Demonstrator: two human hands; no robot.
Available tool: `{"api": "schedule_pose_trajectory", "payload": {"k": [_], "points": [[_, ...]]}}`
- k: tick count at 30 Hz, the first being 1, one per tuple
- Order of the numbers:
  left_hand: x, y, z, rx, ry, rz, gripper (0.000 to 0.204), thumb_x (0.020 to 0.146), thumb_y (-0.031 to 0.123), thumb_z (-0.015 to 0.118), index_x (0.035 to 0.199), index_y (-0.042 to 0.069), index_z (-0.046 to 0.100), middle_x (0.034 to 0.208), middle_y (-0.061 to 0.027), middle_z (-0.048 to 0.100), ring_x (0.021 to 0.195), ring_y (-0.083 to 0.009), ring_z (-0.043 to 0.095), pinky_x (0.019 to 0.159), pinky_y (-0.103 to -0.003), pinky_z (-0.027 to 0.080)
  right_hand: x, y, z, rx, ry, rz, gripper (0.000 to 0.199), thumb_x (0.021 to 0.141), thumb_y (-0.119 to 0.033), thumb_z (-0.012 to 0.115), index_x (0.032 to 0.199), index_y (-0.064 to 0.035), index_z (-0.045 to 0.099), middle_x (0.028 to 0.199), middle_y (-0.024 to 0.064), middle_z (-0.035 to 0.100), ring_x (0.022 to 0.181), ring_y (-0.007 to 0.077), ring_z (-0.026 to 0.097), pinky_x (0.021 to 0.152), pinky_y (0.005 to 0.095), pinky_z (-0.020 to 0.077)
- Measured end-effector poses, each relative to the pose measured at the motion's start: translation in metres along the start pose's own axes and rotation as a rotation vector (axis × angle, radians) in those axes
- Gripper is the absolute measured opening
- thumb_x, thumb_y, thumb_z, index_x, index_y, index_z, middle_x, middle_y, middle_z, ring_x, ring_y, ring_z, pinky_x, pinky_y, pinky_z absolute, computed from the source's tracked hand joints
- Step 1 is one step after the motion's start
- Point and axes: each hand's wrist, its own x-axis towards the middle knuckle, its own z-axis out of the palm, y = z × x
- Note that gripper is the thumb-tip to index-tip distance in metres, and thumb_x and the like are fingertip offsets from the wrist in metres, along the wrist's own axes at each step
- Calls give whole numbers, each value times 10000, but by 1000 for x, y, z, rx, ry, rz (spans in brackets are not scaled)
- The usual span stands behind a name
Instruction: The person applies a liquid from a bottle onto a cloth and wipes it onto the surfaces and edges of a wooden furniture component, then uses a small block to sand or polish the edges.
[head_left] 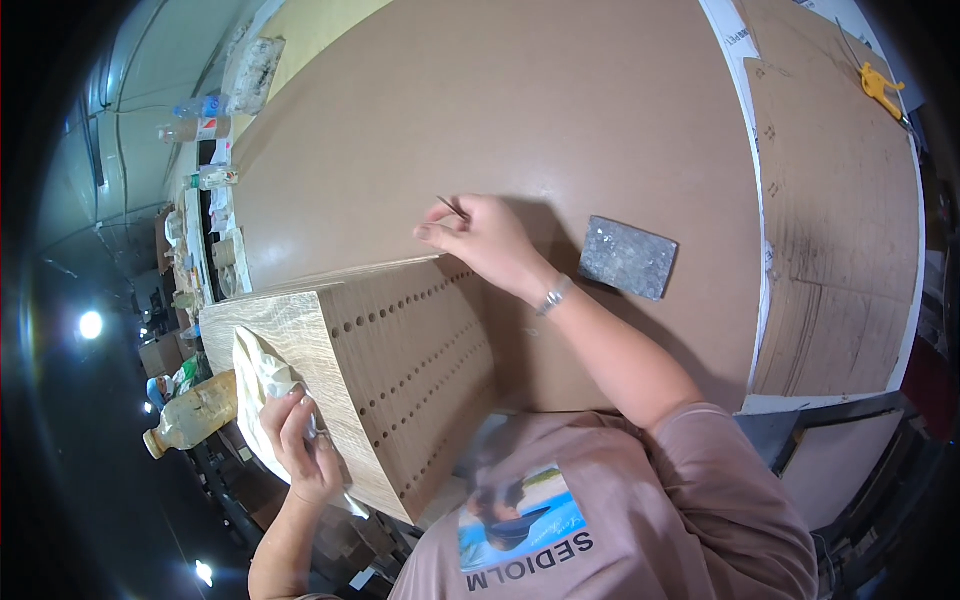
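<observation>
A stack of wood-grain panels [265,310] stands at the near left of the brown work surface [560,90], its side facing me lined with rows of drilled holes. My left hand [300,450] is closed on a crumpled white cloth [262,370] against the stack's left end. A plastic bottle [195,415] with yellowish contents juts out past the cloth. Whether that hand also grips the bottle, I cannot tell. Over the far end of the stack, my right hand [480,235] pinches a thin dark stick-like tool [453,207]. Most of the tool is hidden by the fingers.
Right of my right hand lies a dark grey speckled block [628,257]. Cardboard sheets [835,230] cover the right side, with a yellow air blow gun [880,90] at their far corner. Several plastic bottles [200,128] stand along the far left edge.
</observation>
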Motion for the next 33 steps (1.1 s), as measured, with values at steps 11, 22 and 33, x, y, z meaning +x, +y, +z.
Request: {"api": "schedule_pose_trajectory", "payload": {"k": [11, 22, 33], "points": [[2, 1, 0, -7, 8, 7, 507, 710, 23, 484, 1216, 4, 501, 1212, -219, 479, 1135, -394, 458, 1034, -541, 313, -28, -16, 18, 156, -61, -100, 173, 792, -9, 741, 956, -6, 685, 822, -48, 486, 758, 47, 488, 685, 189, 429], [-1, -2, -1, 22, 1, 17, 477, 742, 39, 492, 1219, 22, 485, 1212, -211, 474, 1097, -372, 453, 967, -508, 343, 1, -5, 19, 270, -281, -190, 66, 804, 66, 680, 822, 8, 705, 862, -11, 557, 727, 55, 538, 654, 218, 468], [2, -1, 0, 33, 8, 39, 450, 776, 89, 495, 1223, 31, 485, 1208, -200, 477, 1084, -372, 464, 953, -511, 353, -26, -9, 23, -44, 103, -139, 212, 909, -130, 610, 804, 51, 643, 791, 40, 558, 835, 143, 545, 757, 325, 455]]}}
